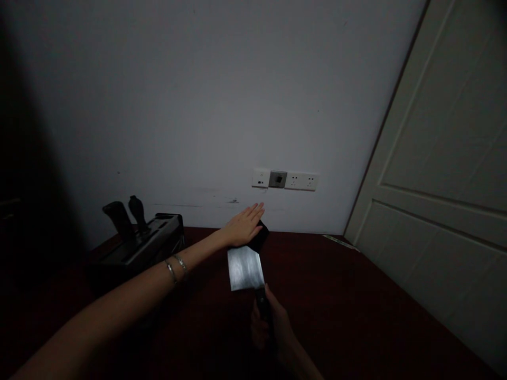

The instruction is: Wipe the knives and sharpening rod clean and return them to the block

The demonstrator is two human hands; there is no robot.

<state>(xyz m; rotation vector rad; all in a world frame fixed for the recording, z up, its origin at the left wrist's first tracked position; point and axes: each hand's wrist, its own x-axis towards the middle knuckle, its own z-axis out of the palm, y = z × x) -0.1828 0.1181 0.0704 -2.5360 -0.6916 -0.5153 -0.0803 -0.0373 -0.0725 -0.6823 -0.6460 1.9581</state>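
Observation:
My right hand (273, 322) is closed around the dark handle of a cleaver (245, 268). Its broad, scratched metal blade points away from me and catches the light. Just beyond the blade, my left hand (244, 226) lies with fingers stretched out over a flat black object (260, 238), whose kind I cannot make out. The hand covers much of that object, and the blade's far edge meets or lies close to it. Two thin bracelets (176, 267) circle my left wrist.
A dark knife block (148, 240) with two black handles sticking up stands left on the dark red table (336, 295). Sockets and switches (285, 180) sit on the wall behind. A pale panelled door (435, 211) borders the right side. A thin strip (340, 242) lies at the back right.

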